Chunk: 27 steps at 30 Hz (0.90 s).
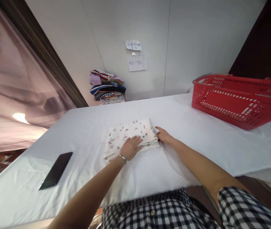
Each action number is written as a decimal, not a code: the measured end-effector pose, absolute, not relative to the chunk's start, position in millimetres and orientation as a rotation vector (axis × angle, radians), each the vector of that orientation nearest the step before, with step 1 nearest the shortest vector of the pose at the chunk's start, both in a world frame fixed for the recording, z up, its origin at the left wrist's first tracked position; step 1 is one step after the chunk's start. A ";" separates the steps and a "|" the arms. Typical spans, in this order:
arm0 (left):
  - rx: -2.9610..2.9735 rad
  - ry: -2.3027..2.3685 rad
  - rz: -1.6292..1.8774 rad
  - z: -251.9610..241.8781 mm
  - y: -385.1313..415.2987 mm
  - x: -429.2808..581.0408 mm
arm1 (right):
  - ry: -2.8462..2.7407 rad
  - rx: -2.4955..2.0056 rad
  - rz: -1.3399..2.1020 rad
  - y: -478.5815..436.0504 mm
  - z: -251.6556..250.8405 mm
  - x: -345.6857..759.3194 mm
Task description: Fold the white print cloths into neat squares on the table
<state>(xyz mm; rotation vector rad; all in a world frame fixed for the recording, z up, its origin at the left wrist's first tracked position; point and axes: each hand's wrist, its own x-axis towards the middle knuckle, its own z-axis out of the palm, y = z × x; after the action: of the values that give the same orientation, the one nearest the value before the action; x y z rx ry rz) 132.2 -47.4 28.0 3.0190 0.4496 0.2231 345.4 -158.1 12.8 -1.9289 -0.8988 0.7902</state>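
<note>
A folded white cloth (130, 130) printed with small leaves and insects lies flat in front of me, its layers showing along the near edge. My left hand (131, 148) rests palm down on its front part, fingers stretched out. At the cloth's right edge is my right hand (164, 136), its index finger extended and its thumb side against the folded layers. Part of the right hand's fingers is hidden, and no grip on the fabric shows.
A white-covered table (83, 133) holds everything. To the left lies a black phone-like slab (56, 170). Folded clothes (108, 87) are stacked at the back by the wall. A red plastic basket (223, 101) stands at the right. Paper signs (136, 63) hang on the wall.
</note>
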 end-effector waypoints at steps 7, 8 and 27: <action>3.049 0.400 0.317 28.4 -48.5 128.2 | -0.972 -1.928 0.554 -179.2 38.1 335.0; 3.053 0.391 0.340 29.4 -48.4 126.1 | -1.026 -1.946 0.544 -182.9 41.3 331.0; 3.029 0.626 0.462 26.3 -25.5 46.9 | -0.807 -1.936 0.986 -190.6 50.3 311.2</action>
<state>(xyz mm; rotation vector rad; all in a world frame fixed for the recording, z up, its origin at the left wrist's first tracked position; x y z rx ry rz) 46.9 -25.5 26.3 3.0287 0.6255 0.4624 311.2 -190.6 50.3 -1.9362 -0.8073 0.9864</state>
